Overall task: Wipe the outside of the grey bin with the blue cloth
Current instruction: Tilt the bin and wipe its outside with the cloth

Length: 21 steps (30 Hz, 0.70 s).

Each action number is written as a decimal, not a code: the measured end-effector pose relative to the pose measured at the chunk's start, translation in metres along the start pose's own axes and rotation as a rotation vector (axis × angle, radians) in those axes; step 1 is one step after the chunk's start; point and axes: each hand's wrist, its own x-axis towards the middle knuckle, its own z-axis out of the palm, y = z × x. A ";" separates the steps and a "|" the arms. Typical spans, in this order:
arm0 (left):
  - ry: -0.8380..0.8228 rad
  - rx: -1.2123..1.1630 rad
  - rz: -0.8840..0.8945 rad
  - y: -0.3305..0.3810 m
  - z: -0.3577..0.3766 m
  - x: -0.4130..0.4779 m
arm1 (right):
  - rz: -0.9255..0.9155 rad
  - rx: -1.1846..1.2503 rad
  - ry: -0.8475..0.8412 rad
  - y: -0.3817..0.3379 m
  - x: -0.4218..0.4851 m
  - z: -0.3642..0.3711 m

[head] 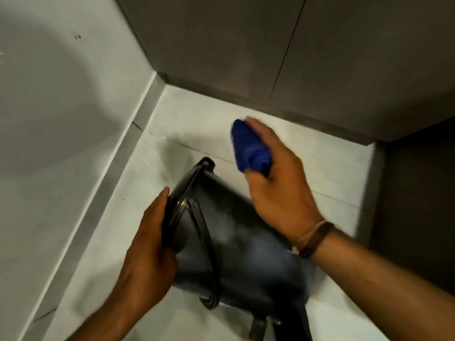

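On the white floor [202, 124] the grey bin [246, 252] lies tipped, my left hand [147, 244] gripping its rim; my right hand [280, 185] clutches the blue cloth [248, 148], seemingly just above its side

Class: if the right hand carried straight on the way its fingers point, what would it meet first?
The right hand, gripping the cloth, points up and left, beyond the bin. It would probably meet the pale floor first, then the wall; depth is uncertain.

The pale tiled floor [202, 129] carries the dark grey bin [246, 254], tipped on its side near the cabinet [320, 70] base.
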 end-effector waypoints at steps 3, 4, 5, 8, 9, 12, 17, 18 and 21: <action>0.002 -0.004 -0.053 -0.004 0.009 0.005 | -0.042 -0.122 -0.147 0.021 -0.011 0.015; 0.019 -0.009 -0.043 -0.004 0.011 0.007 | -0.053 -0.162 -0.207 0.030 -0.014 0.018; 0.036 -0.013 -0.027 -0.006 0.012 0.009 | -0.065 -0.204 -0.269 0.040 -0.016 0.021; 0.077 -0.032 0.024 -0.009 0.010 0.026 | -0.102 -0.285 -0.367 0.062 -0.018 0.032; 0.077 -0.049 0.020 -0.008 0.009 0.033 | -0.086 -0.253 -0.357 0.067 -0.017 0.036; 0.083 -0.081 0.047 -0.002 0.015 0.048 | -0.060 -0.190 -0.279 0.083 -0.007 0.045; 0.073 -0.127 0.098 -0.006 0.020 0.067 | -0.235 -0.290 -0.292 0.106 -0.026 0.051; 0.054 -0.122 0.130 -0.005 0.020 0.068 | -0.279 -0.316 -0.300 0.113 -0.030 0.045; 0.035 -0.127 0.201 0.000 0.016 0.068 | -0.159 -0.248 -0.316 0.123 -0.006 0.031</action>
